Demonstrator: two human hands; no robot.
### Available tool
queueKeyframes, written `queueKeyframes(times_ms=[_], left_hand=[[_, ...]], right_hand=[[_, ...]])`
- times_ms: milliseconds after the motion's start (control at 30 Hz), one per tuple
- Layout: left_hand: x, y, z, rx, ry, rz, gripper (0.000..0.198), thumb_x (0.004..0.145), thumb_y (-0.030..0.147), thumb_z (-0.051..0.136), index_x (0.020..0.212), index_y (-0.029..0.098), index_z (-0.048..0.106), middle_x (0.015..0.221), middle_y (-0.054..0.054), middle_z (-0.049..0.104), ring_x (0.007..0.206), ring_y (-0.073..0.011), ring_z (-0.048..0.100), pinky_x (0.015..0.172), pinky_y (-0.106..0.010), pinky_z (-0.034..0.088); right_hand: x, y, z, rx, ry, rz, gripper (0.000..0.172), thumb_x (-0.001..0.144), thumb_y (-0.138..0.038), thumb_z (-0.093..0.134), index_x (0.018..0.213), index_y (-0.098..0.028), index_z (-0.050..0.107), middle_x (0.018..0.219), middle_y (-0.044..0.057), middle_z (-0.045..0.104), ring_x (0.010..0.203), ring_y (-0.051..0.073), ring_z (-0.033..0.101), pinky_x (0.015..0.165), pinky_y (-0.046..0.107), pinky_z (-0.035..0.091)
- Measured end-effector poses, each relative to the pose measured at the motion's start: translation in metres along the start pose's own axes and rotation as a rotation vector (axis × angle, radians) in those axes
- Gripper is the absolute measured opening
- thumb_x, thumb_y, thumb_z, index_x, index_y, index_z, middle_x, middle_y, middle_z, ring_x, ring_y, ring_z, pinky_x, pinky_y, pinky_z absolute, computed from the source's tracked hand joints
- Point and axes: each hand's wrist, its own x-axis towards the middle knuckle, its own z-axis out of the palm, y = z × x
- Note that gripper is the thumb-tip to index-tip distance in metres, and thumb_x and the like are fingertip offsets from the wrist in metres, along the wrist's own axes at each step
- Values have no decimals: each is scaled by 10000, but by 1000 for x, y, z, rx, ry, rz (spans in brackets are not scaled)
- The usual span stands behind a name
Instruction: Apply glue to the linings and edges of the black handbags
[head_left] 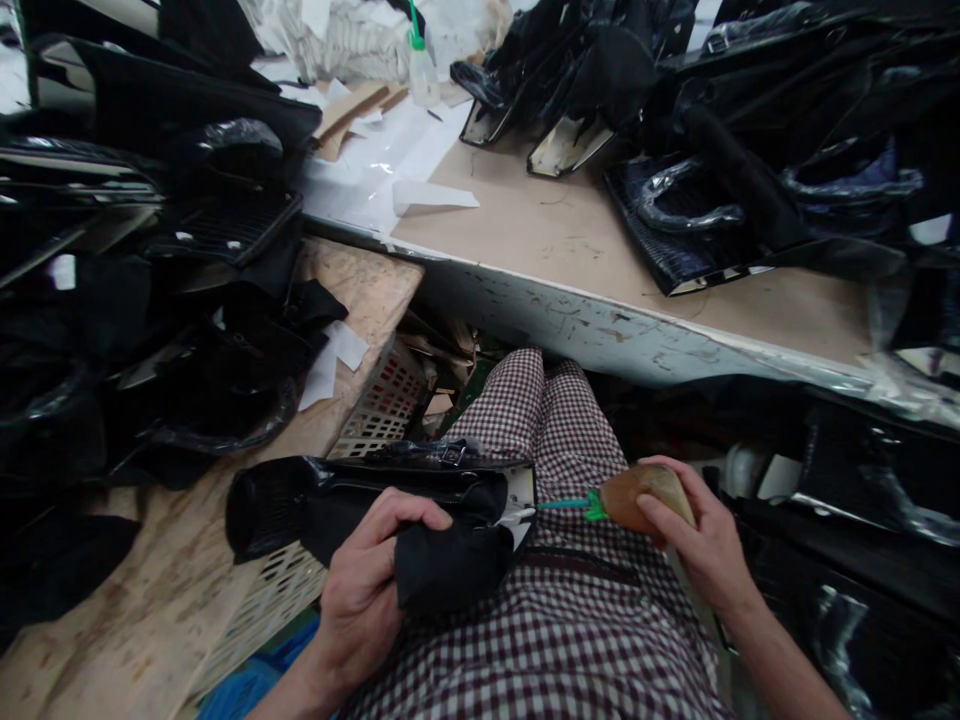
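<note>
Across my lap lies a black handbag [345,490], its cut end with pale lining edge facing right. My left hand [371,570] grips a black fabric flap [454,570] of this bag, thumb on top. In my right hand [697,530] is a brownish glue bottle [645,500] with a green cap and a long thin green nozzle. It is held sideways, and the nozzle tip points left at the bag's open edge. Whether the tip touches the edge, I cannot tell. A small buckle shows along the bag's far side.
Black bags crowd the wooden board [135,620] at left and the workbench [525,220] ahead. A second bottle with a green cap [424,75] stands at the back. Plastic crates [386,395] sit below the board. More black bags [847,560] lie at right.
</note>
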Motion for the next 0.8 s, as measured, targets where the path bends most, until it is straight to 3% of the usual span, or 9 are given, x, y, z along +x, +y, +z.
queueKeyframes(times_ms=[267, 400, 600, 800], left_hand=[[-1, 1, 2, 0, -5, -9, 106, 933, 207, 609, 880, 226, 699, 870, -25, 661, 780, -152, 621, 678, -227, 485], [-1, 2, 2, -18, -8, -6, 97, 927, 211, 617, 885, 219, 704, 870, -34, 666, 768, -159, 622, 671, -240, 491], [1, 1, 1, -7, -9, 8, 116, 936, 205, 602, 872, 209, 698, 860, -36, 667, 765, -158, 620, 673, -240, 493], [-3, 0, 3, 29, -27, 73, 96, 918, 145, 599, 881, 190, 676, 874, -44, 658, 796, -157, 613, 681, -237, 494]], right_hand=[[-1, -14, 15, -23, -5, -2, 418, 770, -488, 733, 1093, -240, 637, 1010, 52, 709, 884, 271, 673, 801, 368, 557], [-3, -9, 16, -77, 79, -38, 442, 770, -497, 740, 1109, -239, 625, 1052, 65, 693, 923, 285, 658, 875, 412, 528], [-6, -9, 12, -70, 32, -68, 411, 783, -464, 723, 1116, -245, 621, 1052, 63, 700, 918, 275, 669, 801, 365, 543], [-5, -19, 14, -71, 27, 44, 437, 746, -496, 723, 1076, -221, 639, 1014, 64, 710, 904, 286, 665, 822, 379, 539]])
